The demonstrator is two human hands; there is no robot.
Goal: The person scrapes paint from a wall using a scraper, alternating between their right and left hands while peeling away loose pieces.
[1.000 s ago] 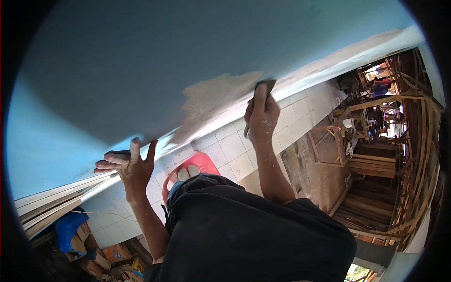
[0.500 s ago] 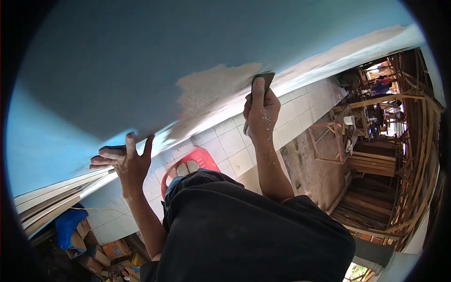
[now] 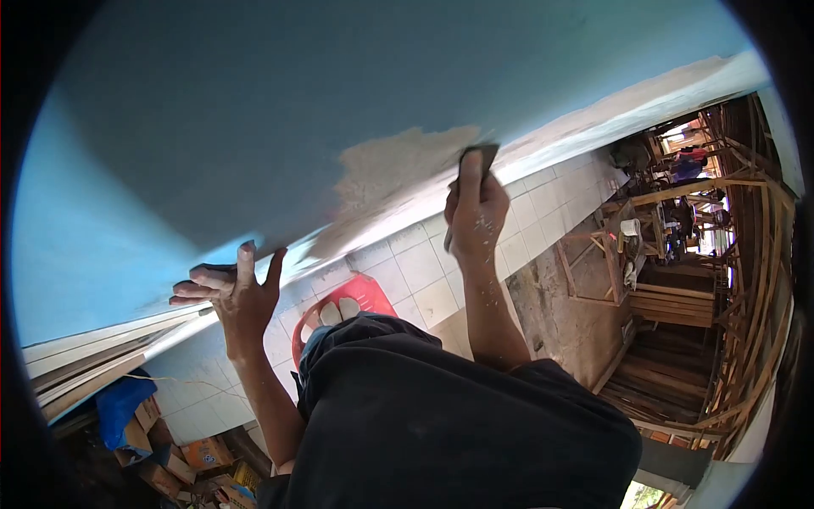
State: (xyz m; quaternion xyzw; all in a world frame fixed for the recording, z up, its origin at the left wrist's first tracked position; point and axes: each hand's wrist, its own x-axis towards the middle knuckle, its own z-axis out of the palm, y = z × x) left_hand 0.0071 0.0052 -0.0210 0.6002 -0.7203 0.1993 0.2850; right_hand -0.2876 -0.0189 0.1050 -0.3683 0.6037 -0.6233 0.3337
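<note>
My right hand (image 3: 480, 212) grips a scraper (image 3: 487, 156) with a dark flat blade, the thumb pressed along it. The blade is at the blue wall (image 3: 254, 110), by the right end of a bare, pale patch (image 3: 398, 165) with a ragged edge. Whitish flecks cling to the back of this hand and the wrist. My left hand (image 3: 242, 293) has its fingers spread against the wall, lower left of the patch, and holds nothing.
Below me is a red plastic chair (image 3: 373, 293) with my feet on it, on a white tiled floor (image 3: 420, 259). Cardboard boxes (image 3: 208, 452) and a blue plastic sheet (image 3: 119, 411) lie at lower left. Wooden frames (image 3: 615, 263) and stacked timber (image 3: 674, 297) stand at right.
The view has shifted slightly, so the wall patch and chair appear a little lower and further right. The scraper appears lower, still at the patch's right end. My left hand stays spread on the wall.
</note>
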